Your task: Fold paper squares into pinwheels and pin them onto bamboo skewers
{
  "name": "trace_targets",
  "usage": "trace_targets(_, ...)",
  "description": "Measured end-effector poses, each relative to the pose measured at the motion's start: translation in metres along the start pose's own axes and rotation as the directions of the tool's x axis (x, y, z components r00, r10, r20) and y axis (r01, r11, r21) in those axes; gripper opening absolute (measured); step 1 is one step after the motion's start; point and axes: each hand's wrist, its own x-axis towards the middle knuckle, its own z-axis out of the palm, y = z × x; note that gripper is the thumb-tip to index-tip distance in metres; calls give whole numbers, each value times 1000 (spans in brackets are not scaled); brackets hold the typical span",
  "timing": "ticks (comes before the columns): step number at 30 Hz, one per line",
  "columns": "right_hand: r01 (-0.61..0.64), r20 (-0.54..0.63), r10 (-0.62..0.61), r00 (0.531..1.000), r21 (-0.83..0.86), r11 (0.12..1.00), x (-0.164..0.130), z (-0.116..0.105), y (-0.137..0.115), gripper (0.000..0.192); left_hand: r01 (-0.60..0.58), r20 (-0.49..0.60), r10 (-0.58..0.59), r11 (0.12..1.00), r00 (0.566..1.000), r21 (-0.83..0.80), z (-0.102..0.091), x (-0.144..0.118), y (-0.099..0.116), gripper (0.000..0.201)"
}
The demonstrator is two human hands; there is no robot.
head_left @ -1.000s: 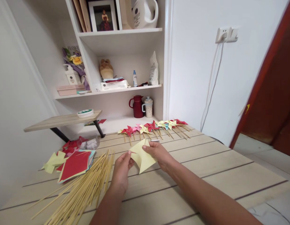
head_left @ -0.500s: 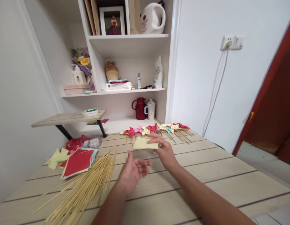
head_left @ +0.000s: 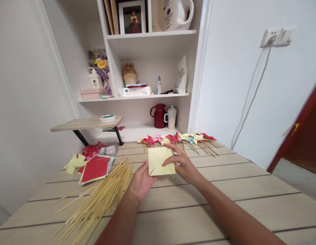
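A pale yellow square of paper [head_left: 158, 156] is held up over the table, its face toward me, with diagonal slits visible at its lower corners. My left hand [head_left: 141, 182] grips its lower left edge, thumb at the side and fingers behind. On the right edge, my right hand [head_left: 185, 166] is closed around the paper, one finger lying across its front. Just beyond are finished paper pinwheels [head_left: 173, 137] on sticks, red, pink, yellow and blue, lying in a row.
Left of my hands lie a heap of thin wooden sticks [head_left: 104, 194] and a stack of coloured paper squares [head_left: 95, 169]. Behind them are a yellow folded paper [head_left: 75, 164] and a clear plastic box [head_left: 108, 150]. A small raised shelf [head_left: 83, 124] stands at the back left.
The yellow paper has been tipped up from nearly edge-on to face me. My left hand, open and apart from it before, now holds its lower left side. The view has shifted.
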Motion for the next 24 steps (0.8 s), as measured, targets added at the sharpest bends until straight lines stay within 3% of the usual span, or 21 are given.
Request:
trace_targets(11, 35, 5, -35, 999, 45, 998, -1, 0, 0, 47, 14, -9, -15, 997, 1000, -76, 2, -1, 2, 59)
trace_targets(18, 36, 28, -38, 999, 83, 996, 0, 4, -6, 40, -11, -20, 11, 1000, 1000, 10, 4, -3, -5, 35)
trace_targets(24, 48, -3, -48, 999, 114, 992, 0, 6, -7, 30, -16, -65, 19, 999, 998, 43, 3, -2, -8, 33)
